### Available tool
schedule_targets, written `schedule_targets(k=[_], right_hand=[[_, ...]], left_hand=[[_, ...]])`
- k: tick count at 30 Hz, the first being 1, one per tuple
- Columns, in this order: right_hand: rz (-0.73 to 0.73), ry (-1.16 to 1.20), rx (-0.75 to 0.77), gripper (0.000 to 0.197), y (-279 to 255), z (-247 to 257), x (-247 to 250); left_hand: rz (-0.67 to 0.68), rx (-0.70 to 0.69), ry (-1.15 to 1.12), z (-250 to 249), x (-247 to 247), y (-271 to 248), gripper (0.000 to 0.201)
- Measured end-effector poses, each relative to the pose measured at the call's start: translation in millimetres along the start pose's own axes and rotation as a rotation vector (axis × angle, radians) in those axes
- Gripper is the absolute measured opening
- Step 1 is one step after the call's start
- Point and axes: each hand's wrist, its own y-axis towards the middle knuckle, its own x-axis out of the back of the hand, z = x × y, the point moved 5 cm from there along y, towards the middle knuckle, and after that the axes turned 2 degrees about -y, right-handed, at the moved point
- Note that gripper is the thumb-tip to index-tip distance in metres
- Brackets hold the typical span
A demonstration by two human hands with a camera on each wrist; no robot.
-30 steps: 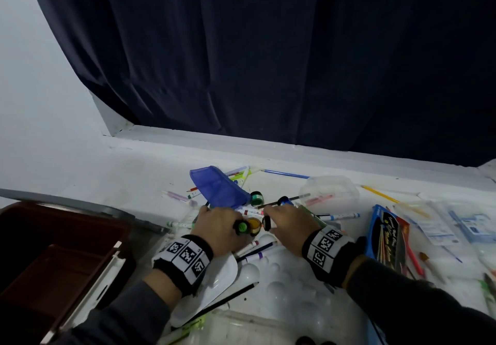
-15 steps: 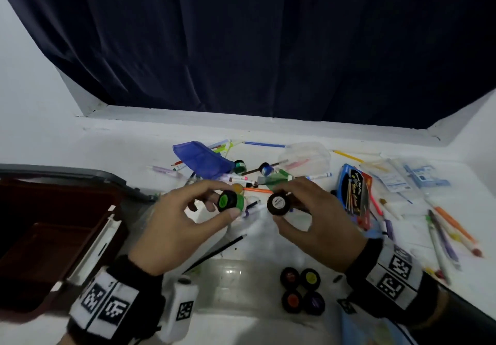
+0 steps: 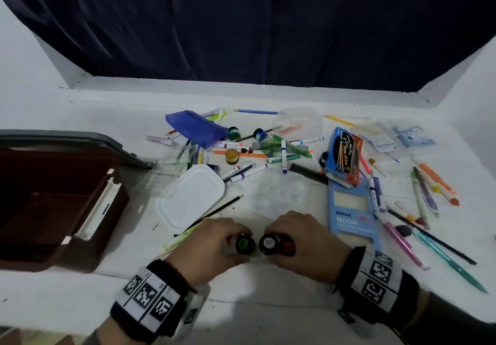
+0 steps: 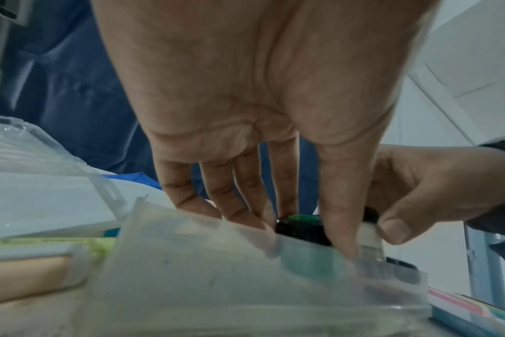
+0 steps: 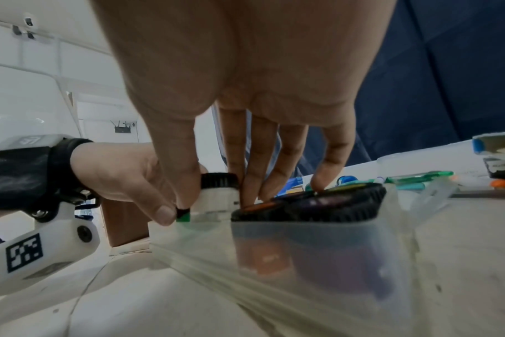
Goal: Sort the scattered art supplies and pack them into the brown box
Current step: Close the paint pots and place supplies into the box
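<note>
My left hand (image 3: 212,245) pinches the green paint pot (image 3: 244,244); my right hand (image 3: 303,240) pinches the white paint pot (image 3: 269,243). The clear tub (image 5: 317,241) sits right below both.

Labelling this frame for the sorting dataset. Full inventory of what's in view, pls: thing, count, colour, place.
green paint pot: 1, black cap, green dot; left hand, going into clear tray
white paint pot: 1, black cap; right hand, same tray
clear tray: 1, near edge, already holds orange and other pots
loose paint pots: 3, yellow, green, blue; in pile
brown box: 1, open, far left
blue pouch: 1, back of pile
white lid: 1, centre-left
clear palette: 1, centre
Ninso Neon pack: 1, blue, right
markers, pens, crayons: many, mixed, scattered
left hand: grips green pot
right hand: grips white pot
</note>
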Motion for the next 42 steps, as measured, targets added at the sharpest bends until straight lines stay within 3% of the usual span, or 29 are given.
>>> schedule_targets(k=[7,11,25,29,34,42], right_hand=[[-0.006,-0.009,-0.058,0.02,1.3,7.7,2.1],[0.04,-0.141,-0.072,0.019,2.1,7.6,1.8],[0.154,-0.268,0.014,0.03,15.0,6.4,0.3],[0.148,-0.279,-0.038,0.045,19.1,7.8,4.8],[0.166,-0.307,-0.043,0.046,21.4,10.1,4.0],[0.16,-0.321,-0.026,0.046,18.0,12.2,2.7]], left_hand=[[0.033,-0.004,-0.02,0.0,-6.3,0.2,0.037],[0.057,-0.003,-0.02,-2.8,-9.0,4.4,0.039],[0.122,0.035,0.066,-2.5,-5.0,9.5,0.039],[0.146,0.066,0.099,-4.8,-2.5,12.7,0.033],[0.172,0.071,0.251,-11.8,-4.5,14.8,0.034],[0.16,0.099,0.169,-6.5,-2.1,15.3,0.044]])
